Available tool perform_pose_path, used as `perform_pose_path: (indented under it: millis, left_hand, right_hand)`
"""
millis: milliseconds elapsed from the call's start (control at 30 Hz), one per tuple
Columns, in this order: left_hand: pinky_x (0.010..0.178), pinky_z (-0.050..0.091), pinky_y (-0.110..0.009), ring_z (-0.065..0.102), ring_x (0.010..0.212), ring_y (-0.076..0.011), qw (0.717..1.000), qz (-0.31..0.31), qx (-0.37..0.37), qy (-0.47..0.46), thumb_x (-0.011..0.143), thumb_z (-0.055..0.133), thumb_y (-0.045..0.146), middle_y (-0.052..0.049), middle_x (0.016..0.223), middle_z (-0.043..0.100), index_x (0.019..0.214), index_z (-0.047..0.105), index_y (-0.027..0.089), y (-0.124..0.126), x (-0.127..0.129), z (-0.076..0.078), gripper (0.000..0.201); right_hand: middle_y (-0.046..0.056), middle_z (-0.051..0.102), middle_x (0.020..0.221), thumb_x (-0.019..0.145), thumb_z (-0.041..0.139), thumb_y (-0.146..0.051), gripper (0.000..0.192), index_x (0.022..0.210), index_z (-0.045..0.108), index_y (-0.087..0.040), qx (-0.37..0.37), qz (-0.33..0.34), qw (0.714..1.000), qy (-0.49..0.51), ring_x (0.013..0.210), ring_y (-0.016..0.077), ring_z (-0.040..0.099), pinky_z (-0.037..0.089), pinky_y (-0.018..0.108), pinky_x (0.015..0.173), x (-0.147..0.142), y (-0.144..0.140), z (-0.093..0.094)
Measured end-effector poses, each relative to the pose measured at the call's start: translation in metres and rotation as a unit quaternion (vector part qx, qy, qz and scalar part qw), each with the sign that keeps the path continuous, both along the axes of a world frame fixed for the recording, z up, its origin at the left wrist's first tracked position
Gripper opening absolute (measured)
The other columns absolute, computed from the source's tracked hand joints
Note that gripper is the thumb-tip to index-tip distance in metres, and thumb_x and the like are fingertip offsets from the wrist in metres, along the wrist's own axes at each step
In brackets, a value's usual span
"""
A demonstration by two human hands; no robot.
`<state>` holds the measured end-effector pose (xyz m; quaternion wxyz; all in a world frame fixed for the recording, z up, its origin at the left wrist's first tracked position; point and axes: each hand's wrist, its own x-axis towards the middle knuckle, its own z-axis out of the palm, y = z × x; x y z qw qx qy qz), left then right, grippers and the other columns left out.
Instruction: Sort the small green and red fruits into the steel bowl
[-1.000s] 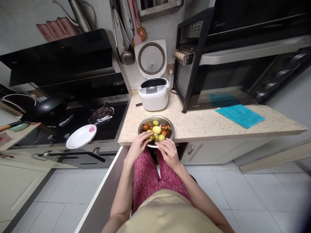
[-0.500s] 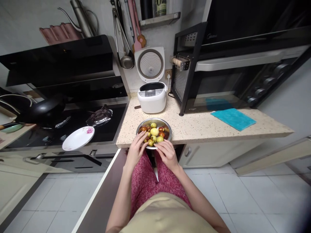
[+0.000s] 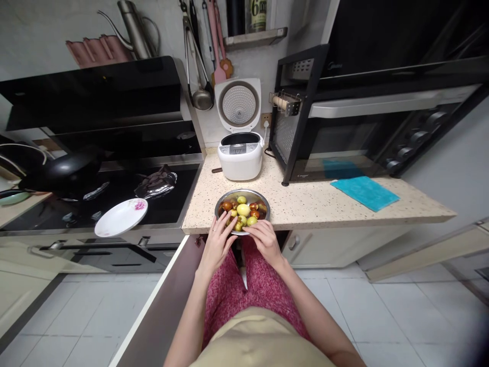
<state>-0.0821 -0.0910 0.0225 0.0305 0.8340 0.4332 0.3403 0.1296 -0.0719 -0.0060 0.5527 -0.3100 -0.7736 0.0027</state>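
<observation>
A metal bowl (image 3: 263, 199) holds several green and reddish-brown jujubes (image 3: 243, 209) at the front edge of the counter. My left hand (image 3: 219, 236) reaches over the bowl's left side with fingers spread, fingertips at the fruit. From the right, my right hand (image 3: 265, 238) rests at the near rim. Its fingers are stretched out beside a green jujube, and I cannot see a fruit gripped in it. Behind the bowl stands a white rice cooker (image 3: 240, 162) with its lid raised.
A flowered white plate (image 3: 120, 218) overhangs the front of the gas stove (image 3: 183, 191) on the left. A teal cloth (image 3: 367, 192) lies on the counter before the oven (image 3: 344, 132). An open cabinet door (image 3: 164, 300) stands out left of my legs.
The view has shifted slightly. My left fingers have moved a little further over the fruit and spread; my right hand stays at the near rim.
</observation>
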Motion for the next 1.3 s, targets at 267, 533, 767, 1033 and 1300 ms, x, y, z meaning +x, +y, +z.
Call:
perform_pose_path:
  millis: [267, 533, 767, 1033, 1300]
  left_hand:
    - [0.133, 0.016, -0.059, 0.023, 0.162, -0.025, 0.999, 0.013, -0.037, -0.028, 0.111, 0.038, 0.037, -0.004, 0.168, 0.038, 0.162, 0.034, 0.037, 0.003, -0.003, 0.004, 0.051]
    - [0.133, 0.022, -0.05, 0.027, 0.16, -0.0246, 0.982, 0.004, -0.09, -0.167, 0.109, 0.036, 0.049, -0.008, 0.168, 0.037, 0.156, 0.046, 0.029, 0.06, -0.022, 0.028, 0.052]
    - [0.133, 0.022, -0.046, 0.032, 0.158, -0.0243, 0.965, 0.002, -0.152, -0.213, 0.106, 0.041, 0.058, -0.009, 0.167, 0.039, 0.153, 0.05, 0.025, 0.12, -0.03, 0.024, 0.058]
    - [0.128, 0.031, -0.047, 0.04, 0.154, -0.028, 0.896, -0.004, -0.196, -0.399, 0.105, 0.032, 0.064, -0.012, 0.166, 0.041, 0.156, 0.046, 0.02, 0.16, -0.034, 0.001, 0.069]
    - [0.126, 0.034, -0.046, 0.048, 0.147, -0.0297, 0.886, -0.003, -0.168, -0.432, 0.102, 0.041, 0.064, -0.012, 0.159, 0.051, 0.149, 0.057, 0.019, 0.164, -0.044, -0.006, 0.066]
  right_hand:
    - [0.005, 0.074, 0.09, 0.102, 0.047, -0.012, 0.034, 0.112, 0.078, -0.025, -0.024, 0.104, 0.993, -0.047, 0.087, 0.0208, 0.065, 0.05, 0.045, 0.093, 0.014, 0.037, 0.023]
    - [0.007, 0.073, 0.092, 0.099, 0.047, -0.009, 0.035, 0.108, 0.077, -0.023, -0.006, 0.177, 0.971, -0.159, 0.091, 0.0226, 0.064, 0.051, 0.046, 0.092, 0.018, 0.101, 0.065]
    - [0.008, 0.071, 0.091, 0.1, 0.052, -0.01, 0.029, 0.103, 0.078, -0.022, -0.02, 0.231, 0.939, -0.254, 0.09, 0.0226, 0.061, 0.049, 0.039, 0.085, 0.005, 0.137, 0.116]
    - [0.009, 0.071, 0.087, 0.098, 0.048, -0.006, 0.035, 0.105, 0.08, -0.019, -0.029, 0.287, 0.899, -0.33, 0.088, 0.0231, 0.055, 0.047, 0.038, 0.081, -0.028, 0.173, 0.154]
    - [0.01, 0.071, 0.09, 0.104, 0.047, -0.017, 0.033, 0.104, 0.079, -0.019, -0.06, 0.326, 0.867, -0.372, 0.09, 0.023, 0.055, 0.048, 0.038, 0.082, -0.046, 0.188, 0.174]
